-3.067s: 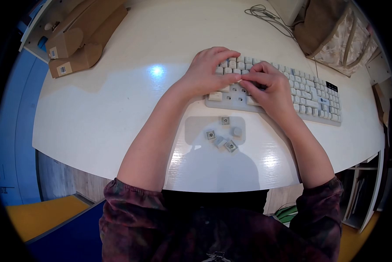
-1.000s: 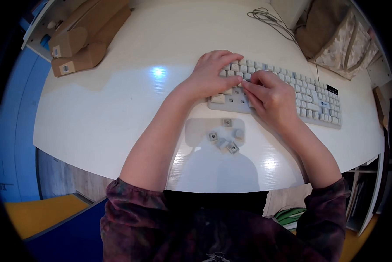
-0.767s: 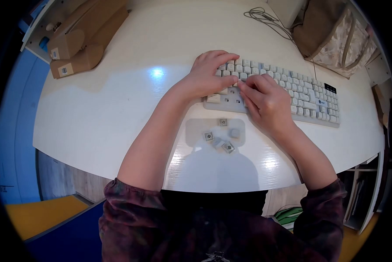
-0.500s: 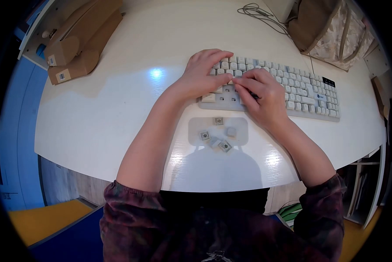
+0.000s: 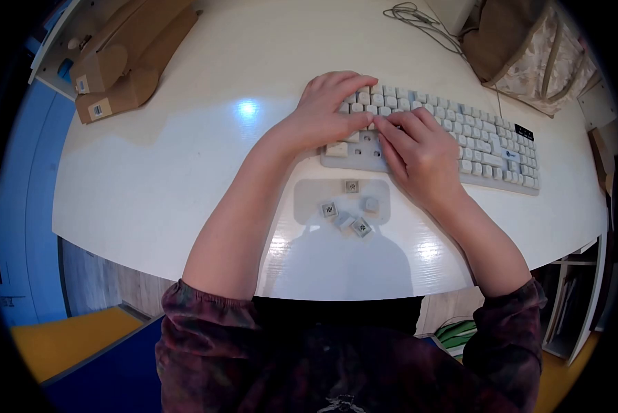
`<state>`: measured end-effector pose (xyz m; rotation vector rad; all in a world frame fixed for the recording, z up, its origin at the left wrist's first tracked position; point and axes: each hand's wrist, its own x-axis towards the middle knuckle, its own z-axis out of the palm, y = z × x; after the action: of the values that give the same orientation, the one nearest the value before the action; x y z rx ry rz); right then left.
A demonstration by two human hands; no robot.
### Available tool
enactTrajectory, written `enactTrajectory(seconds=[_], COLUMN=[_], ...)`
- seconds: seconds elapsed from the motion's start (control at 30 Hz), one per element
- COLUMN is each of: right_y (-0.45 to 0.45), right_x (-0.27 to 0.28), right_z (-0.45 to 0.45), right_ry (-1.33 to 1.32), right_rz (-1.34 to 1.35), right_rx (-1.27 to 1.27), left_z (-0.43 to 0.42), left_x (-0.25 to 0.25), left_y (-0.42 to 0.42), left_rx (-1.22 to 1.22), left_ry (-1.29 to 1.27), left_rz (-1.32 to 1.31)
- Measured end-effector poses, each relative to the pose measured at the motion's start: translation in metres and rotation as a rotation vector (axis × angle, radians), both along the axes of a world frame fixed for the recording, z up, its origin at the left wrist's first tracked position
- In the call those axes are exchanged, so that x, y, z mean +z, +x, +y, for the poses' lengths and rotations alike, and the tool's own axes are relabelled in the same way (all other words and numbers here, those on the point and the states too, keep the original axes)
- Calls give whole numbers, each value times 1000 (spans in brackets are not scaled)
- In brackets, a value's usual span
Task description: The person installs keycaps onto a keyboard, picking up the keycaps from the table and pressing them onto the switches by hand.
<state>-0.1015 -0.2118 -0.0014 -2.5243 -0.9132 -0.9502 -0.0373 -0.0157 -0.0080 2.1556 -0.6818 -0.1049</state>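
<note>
A white keyboard (image 5: 488, 149) lies on the desk, with several key places bare at its lower left. My left hand (image 5: 328, 113) rests over its left end, fingers spread along the upper edge and thumb on the keys. My right hand (image 5: 419, 148) is bent over the keys beside that thumb, its index finger and thumb close to the keycaps; whatever they touch is too small to make out. Nearer the desk's front edge lie several loose keycaps, among them an upturned one (image 5: 352, 186), another (image 5: 329, 209) and a pale one (image 5: 371, 204).
Brown cardboard pieces (image 5: 126, 62) lie at the back left of the white desk (image 5: 151, 179). A coiled cable (image 5: 419, 18) is at the back, and a brown bag with a patterned panel (image 5: 529, 62) stands at the back right. An open shelf (image 5: 567, 303) is at lower right.
The view shifts slightly. Both hands stay over the keyboard's left part; my right hand's fingers have shifted a little on the keys. The loose keycaps have kept their arrangement.
</note>
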Motion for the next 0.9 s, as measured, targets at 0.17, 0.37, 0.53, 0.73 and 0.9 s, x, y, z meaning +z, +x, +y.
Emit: enactTrajectory(seconds=[0.17, 0.37, 0.53, 0.73, 0.9], right_y=[-5, -6, 2, 3, 3], right_x=[0, 0, -5, -3, 1], right_z=[3, 5, 0, 1, -2], right_ry=[-51, -11, 237, 86, 74], right_rz=[-49, 20, 62, -4, 28], right_rx=[-3, 11, 1, 0, 28], left_z=[-2, -2, -1, -4, -5], left_x=[2, -2, -3, -1, -2], left_y=[-1, -2, 0, -1, -2], left_rx=[5, 24, 2, 17, 36], left_ry=[5, -23, 7, 29, 52], left_rz=[3, 3, -31, -19, 4])
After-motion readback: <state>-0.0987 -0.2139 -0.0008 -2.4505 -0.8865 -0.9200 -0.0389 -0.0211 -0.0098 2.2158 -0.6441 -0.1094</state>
